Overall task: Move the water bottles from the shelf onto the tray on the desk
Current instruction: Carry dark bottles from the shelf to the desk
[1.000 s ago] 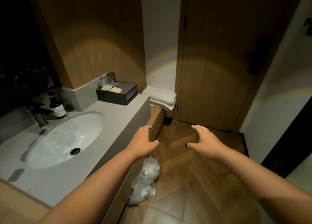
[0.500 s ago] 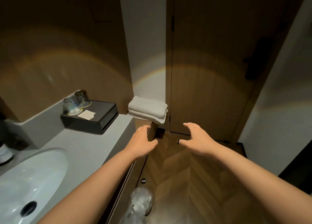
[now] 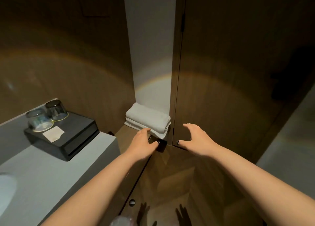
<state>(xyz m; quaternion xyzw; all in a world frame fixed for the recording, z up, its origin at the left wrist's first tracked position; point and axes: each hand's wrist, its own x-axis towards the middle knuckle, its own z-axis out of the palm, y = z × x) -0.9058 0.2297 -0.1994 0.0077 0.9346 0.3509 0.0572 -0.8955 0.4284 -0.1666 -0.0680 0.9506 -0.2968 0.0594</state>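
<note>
I see no water bottles, shelf with bottles, tray or desk in this dim bathroom view. My left hand (image 3: 144,143) is stretched forward with fingers apart, holding nothing, just in front of a stack of folded white towels (image 3: 148,119) on a low wooden ledge (image 3: 124,135). My right hand (image 3: 196,139) is held out at the same height, also with spread fingers and nothing in it, in front of the wooden door (image 3: 230,89).
A grey vanity counter (image 3: 56,174) runs along the left with a black box (image 3: 68,140) carrying two upturned glasses (image 3: 46,116). The white sink (image 3: 6,190) shows at the left edge. Crumpled clear plastic (image 3: 121,220) lies on the wooden floor (image 3: 179,183) below.
The view has shifted forward and to the right, pushing the sink out to the left edge. Both hands have advanced toward the towels and the door, still spread and holding nothing.
</note>
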